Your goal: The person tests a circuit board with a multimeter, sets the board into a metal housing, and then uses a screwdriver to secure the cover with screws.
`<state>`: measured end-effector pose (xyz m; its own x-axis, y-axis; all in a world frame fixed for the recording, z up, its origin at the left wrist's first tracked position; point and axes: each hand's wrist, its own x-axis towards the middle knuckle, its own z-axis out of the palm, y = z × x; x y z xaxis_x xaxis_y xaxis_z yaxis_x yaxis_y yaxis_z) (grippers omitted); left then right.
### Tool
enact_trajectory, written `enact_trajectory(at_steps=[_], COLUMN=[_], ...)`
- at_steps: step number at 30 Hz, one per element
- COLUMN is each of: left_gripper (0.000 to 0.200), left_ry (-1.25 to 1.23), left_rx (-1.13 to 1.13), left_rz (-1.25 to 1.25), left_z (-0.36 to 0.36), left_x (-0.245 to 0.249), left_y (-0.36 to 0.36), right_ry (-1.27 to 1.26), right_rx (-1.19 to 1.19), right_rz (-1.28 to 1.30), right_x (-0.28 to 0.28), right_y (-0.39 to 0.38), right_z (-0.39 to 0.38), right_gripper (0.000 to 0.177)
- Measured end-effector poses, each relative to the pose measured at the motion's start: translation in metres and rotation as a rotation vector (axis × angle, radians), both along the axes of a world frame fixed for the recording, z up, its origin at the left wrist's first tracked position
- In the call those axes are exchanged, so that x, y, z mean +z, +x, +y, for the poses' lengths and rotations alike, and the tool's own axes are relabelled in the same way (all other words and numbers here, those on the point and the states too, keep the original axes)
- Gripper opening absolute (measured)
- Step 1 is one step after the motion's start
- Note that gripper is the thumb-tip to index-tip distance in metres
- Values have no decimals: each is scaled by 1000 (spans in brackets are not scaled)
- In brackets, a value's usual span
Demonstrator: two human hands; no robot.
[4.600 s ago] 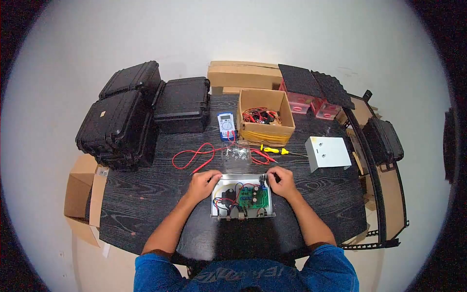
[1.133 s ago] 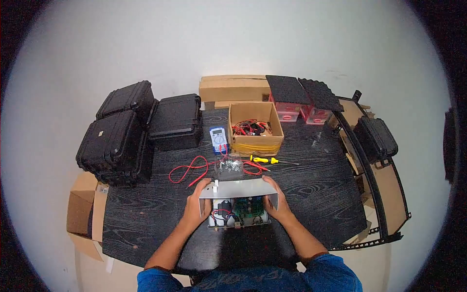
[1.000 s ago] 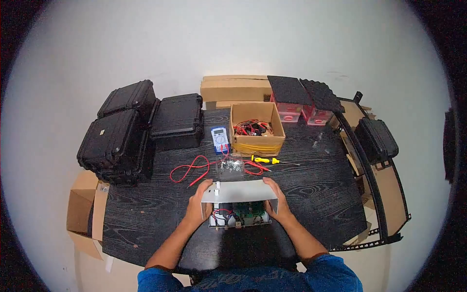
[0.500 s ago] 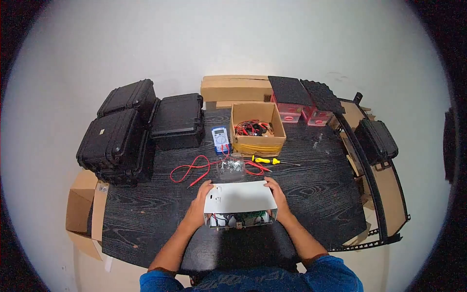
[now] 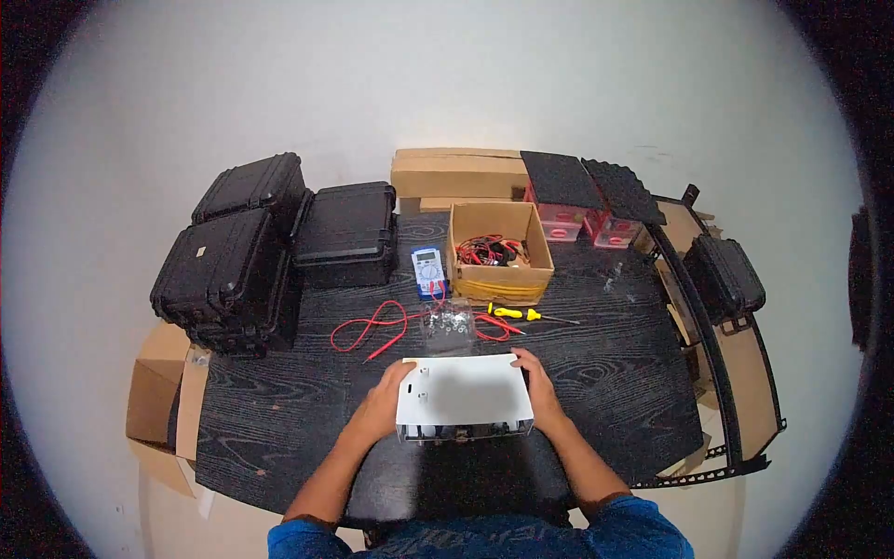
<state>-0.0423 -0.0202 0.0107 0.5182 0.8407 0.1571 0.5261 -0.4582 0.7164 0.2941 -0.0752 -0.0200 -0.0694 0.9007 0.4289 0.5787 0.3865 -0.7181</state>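
A white metal housing [image 5: 466,393] is held between both hands near the table's front edge, its broad flat face up and its open side with parts inside toward me. At its left end, my left hand [image 5: 382,402] grips the edge. My right hand [image 5: 540,387] wraps round the right end. Just beyond the housing lies a clear bag of small metal parts [image 5: 449,324]. Behind that are a blue-and-white multimeter [image 5: 429,271] with red leads [image 5: 384,347] and a yellow-handled screwdriver [image 5: 514,313].
A cardboard box [image 5: 503,279] of cables stands behind the screwdriver. Black cases [image 5: 345,224] are stacked at the left, and red drawer boxes [image 5: 561,229] stand at the back right. A black metal frame [image 5: 712,373] and an open carton [image 5: 156,401] flank the black table [image 5: 279,401].
The housing has tilted in both hands, so more of its white top shows and less of its inside. The table's objects appear shifted slightly right and down.
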Motion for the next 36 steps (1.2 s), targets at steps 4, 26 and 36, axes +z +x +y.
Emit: enact_trajectory(at_steps=[4, 26, 36], left_gripper=[76, 140, 136], left_ry=[21, -183, -147], left_rx=[-38, -281, -300], left_rz=[57, -82, -73], left_z=[-1, 13, 11], left_x=[14, 20, 22], left_y=[-3, -33, -33], right_ry=[-56, -540, -554], right_rx=[24, 495, 510], right_rz=[12, 176, 203], right_x=[17, 61, 48], right_y=[1, 33, 41], right_z=[-7, -12, -9], right_gripper=[57, 129, 149])
